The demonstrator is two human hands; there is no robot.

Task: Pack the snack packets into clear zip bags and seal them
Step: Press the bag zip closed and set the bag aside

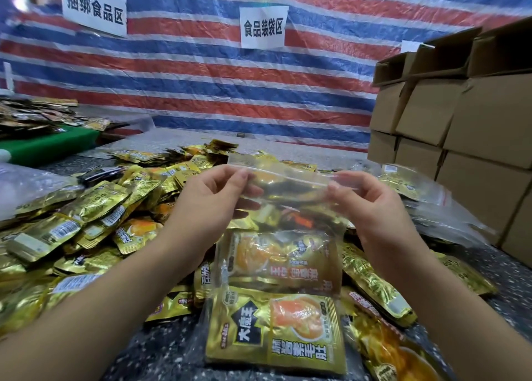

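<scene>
A person's two bare forearms reach forward over a dark speckled desk (161,352) heaped with gold foil snack packets (86,222). Both hands hold up a clear zip bag (288,207) in the middle of the view, above the heap. The left hand (213,199) pinches the bag's top left corner at the zip strip between thumb and fingers. The right hand (365,205) pinches the top right end of the same strip, its fingers curled round the plastic. The zip strip runs between the two hands, slanting a little down to the right; whether it is pressed closed cannot be told. Inside the bag, gold packets with an orange food picture fill the lower half. The bag's bottom hangs just above a large gold packet (276,334) lying flat on the desk nearest the viewer.

More clear bags (443,205) lie in a pile to the right of the right hand. Behind them, stacked brown cardboard boxes (460,138) fill the right side. A green surface (49,144) at far left carries another pile of packets. A red, white and blue striped tarp (201,86) forms the back wall, with white paper signs (263,27) bearing black Chinese characters taped to it.
</scene>
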